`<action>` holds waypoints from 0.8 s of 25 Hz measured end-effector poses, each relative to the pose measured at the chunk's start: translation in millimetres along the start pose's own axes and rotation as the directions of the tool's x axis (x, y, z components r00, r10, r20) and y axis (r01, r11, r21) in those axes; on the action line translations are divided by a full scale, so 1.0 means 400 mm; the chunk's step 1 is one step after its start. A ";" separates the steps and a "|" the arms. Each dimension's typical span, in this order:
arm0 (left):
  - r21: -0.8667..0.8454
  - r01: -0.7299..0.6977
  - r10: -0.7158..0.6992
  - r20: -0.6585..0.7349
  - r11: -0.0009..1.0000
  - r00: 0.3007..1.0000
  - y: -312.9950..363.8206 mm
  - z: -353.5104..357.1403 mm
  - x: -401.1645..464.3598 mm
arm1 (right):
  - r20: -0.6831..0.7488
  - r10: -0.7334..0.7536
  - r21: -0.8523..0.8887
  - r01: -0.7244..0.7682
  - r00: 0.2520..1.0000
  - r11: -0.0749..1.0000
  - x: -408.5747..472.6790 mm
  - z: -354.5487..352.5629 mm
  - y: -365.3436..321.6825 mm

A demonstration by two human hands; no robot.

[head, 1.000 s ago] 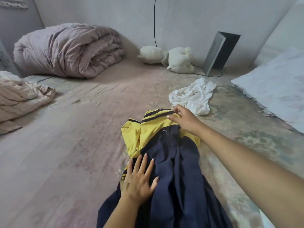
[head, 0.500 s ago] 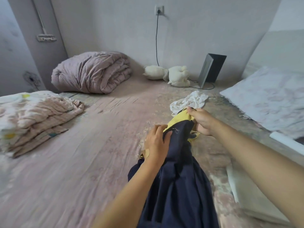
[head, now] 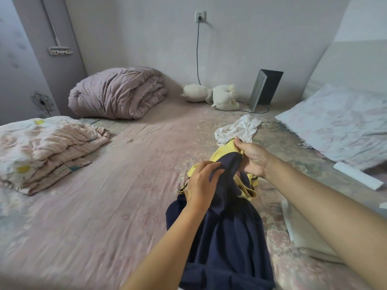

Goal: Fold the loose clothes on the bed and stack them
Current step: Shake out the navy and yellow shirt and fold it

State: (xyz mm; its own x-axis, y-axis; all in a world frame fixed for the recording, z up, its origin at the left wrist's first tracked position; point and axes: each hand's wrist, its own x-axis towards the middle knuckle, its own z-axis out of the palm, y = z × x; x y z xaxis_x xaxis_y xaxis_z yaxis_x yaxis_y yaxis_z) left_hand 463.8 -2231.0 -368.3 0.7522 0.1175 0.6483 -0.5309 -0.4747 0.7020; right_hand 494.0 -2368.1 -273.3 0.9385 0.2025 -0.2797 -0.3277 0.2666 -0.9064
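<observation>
Left hand (head: 204,181): fingers curled, gripping navy fabric of the navy-and-yellow garment (head: 227,231) at centre frame. Right hand (head: 252,158): fingers closed, pinching the garment's yellow top edge. Garment lifted at its upper end; lower part trails down the bed (head: 104,206) toward bottom centre. White cloth (head: 238,129) crumpled just beyond the right hand. Folded floral blanket (head: 46,149) at left. Rolled quilt (head: 117,93) upper left. Pillow (head: 339,124) at right.
</observation>
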 end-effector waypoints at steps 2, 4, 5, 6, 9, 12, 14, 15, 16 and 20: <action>-0.021 0.096 -0.096 -0.007 0.995 0.995 0.012 -0.009 -0.006 | 0.005 0.002 -0.003 -0.002 1.000 1.000 -0.007 -0.003 0.002; -0.049 0.228 -0.227 0.017 0.973 0.974 0.022 -0.025 -0.009 | 0.005 0.006 0.005 -0.006 1.000 1.000 -0.007 -0.010 0.002; -0.043 0.279 -0.277 0.048 0.959 0.960 0.022 -0.036 -0.006 | 0.002 0.003 0.007 -0.003 1.000 1.000 -0.005 -0.013 0.001; -0.049 0.324 -0.319 0.091 0.945 0.943 0.021 -0.053 0.002 | 0.001 -0.002 0.009 0.002 1.000 1.000 -0.004 -0.015 0.001; -0.078 0.421 -0.328 0.507 0.904 0.797 0.015 -0.128 0.015 | -0.044 -0.072 -0.084 0.068 0.996 0.994 0.011 -0.018 0.002; 0.289 0.318 -0.328 0.942 0.903 0.074 0.060 -0.208 -0.017 | -0.088 -0.142 -0.365 0.101 0.986 0.926 0.015 -0.013 0.007; 0.395 0.274 -0.365 0.918 0.877 -0.157 0.080 -0.232 -0.029 | -0.048 -0.173 -0.554 0.117 0.984 0.824 0.016 -0.010 0.020; 0.383 0.310 -0.373 0.923 0.870 -0.095 0.086 -0.234 -0.023 | -0.013 -0.187 -0.629 0.137 0.982 0.765 0.013 -0.006 0.027; 0.340 0.344 -0.378 0.924 0.876 0.050 0.091 -0.232 -0.012 | 0.023 -0.202 -0.683 0.163 0.979 0.712 0.009 -0.003 0.035; 0.183 0.222 -0.287 0.571 0.958 0.769 0.091 -0.195 0.039 | 0.142 -0.222 -0.731 0.253 0.965 0.634 -0.028 0.010 0.050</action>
State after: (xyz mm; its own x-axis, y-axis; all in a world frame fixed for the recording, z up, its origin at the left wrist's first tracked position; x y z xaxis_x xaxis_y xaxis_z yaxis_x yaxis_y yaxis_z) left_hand 425.8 -2178.6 -309.6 0.9539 -0.2712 0.1286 -0.2700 -0.5880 0.7625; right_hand 476.4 -2361.5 -286.9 0.9626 0.2698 -0.0239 0.1096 -0.4685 -0.8766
